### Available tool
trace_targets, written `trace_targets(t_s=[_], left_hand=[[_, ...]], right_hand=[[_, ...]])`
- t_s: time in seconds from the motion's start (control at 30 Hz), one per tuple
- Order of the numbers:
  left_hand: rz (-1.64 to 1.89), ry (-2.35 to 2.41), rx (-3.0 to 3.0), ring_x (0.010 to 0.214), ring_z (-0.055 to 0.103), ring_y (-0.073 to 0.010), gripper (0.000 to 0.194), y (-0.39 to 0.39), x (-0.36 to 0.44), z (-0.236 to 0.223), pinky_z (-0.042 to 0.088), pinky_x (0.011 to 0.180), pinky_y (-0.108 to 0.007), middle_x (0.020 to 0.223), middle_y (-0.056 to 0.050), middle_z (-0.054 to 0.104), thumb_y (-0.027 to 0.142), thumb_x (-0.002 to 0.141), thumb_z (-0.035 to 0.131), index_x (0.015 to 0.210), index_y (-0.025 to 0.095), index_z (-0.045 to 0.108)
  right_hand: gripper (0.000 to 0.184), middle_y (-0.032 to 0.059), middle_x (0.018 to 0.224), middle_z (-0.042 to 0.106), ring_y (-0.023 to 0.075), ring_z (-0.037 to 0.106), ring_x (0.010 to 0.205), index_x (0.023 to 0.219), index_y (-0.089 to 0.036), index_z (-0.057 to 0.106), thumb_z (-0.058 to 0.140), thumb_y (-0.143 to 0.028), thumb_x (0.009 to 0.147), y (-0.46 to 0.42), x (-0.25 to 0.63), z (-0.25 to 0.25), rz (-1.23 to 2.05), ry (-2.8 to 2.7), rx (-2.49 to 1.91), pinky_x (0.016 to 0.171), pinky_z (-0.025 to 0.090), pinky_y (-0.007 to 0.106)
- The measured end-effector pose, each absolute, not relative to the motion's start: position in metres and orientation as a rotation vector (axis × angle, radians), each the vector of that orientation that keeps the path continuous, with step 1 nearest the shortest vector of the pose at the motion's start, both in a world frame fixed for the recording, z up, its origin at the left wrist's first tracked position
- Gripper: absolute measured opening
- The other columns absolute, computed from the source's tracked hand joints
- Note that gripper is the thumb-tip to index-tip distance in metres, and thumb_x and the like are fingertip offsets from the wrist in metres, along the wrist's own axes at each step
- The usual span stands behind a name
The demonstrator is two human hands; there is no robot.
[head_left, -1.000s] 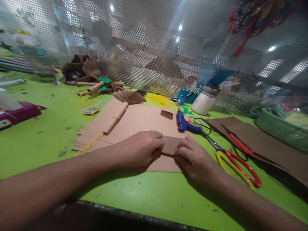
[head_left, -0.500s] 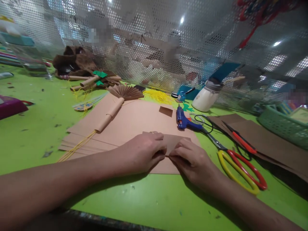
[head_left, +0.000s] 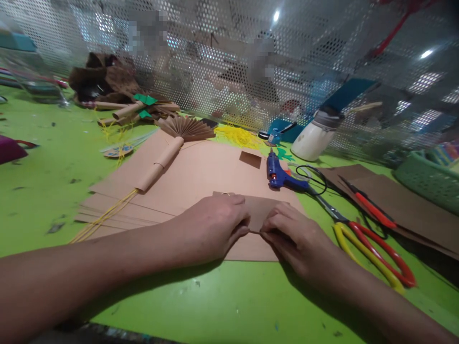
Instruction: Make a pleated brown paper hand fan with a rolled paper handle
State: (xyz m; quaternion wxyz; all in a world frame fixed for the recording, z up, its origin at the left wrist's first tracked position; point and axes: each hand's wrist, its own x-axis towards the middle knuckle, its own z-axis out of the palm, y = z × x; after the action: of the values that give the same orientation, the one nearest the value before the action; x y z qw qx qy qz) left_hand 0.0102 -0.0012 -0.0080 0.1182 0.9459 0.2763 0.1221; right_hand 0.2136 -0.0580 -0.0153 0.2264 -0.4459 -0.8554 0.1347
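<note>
A small piece of brown paper point(head_left: 258, 210) lies between my hands, its near edge folded or rolled up in a narrow strip. My left hand point(head_left: 220, 224) pinches that edge at the left, fingers curled over it. At the right, my right hand point(head_left: 292, 234) pinches the same edge between thumb and fingers. Beneath is a stack of light brown paper sheets point(head_left: 211, 167). On the stack's left side rests a rolled paper handle point(head_left: 159, 165) with a pleated paper fan point(head_left: 186, 128) at its top and yellow strings point(head_left: 103, 217) trailing from its lower end.
Right of the stack lie a blue glue gun point(head_left: 283, 174), scissors with red and yellow handles point(head_left: 373, 253), a red-handled cutting tool point(head_left: 375, 210) and dark brown sheets point(head_left: 412, 200). Behind stand a white jar point(head_left: 313, 138) and a perforated metal screen point(head_left: 215, 62). A green basket point(head_left: 423, 181) is at far right.
My right hand has slid a little to the right along the paper's near edge, widening the gap between my hands. The view has shifted slightly.
</note>
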Motion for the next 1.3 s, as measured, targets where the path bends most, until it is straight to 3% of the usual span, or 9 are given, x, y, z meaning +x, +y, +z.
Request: trace_targets(t_s=[0.83,1.3], left_hand=[[0.254,0.937,2.776,0.071,0.053,-0.0176,0.02,0.004,0.003,-0.003,0.04,0.062,-0.029,0.082,-0.005,0.06,0.029,0.092,0.047,0.079,0.017,0.058],[0.282,0.91,2.926,0.069,0.051,-0.0182,0.02,0.007,-0.004,-0.004,0.038,0.061,-0.03,0.081,-0.006,0.058,0.031,0.094,0.047,0.082,0.017,0.056]], right_hand=[[0.018,0.0041,0.078,0.059,0.0182,0.054,0.074,0.071,-0.019,0.057,0.055,-0.018,0.089,-0.053,0.232,-0.002,0.547,-2.217,-1.595,0.065,0.041,0.032],[0.016,0.0038,0.078,0.058,0.0184,0.053,0.074,0.073,-0.02,0.053,0.053,-0.017,0.089,-0.053,0.239,-0.006,0.48,-2.278,-1.573,0.064,0.041,0.032]])
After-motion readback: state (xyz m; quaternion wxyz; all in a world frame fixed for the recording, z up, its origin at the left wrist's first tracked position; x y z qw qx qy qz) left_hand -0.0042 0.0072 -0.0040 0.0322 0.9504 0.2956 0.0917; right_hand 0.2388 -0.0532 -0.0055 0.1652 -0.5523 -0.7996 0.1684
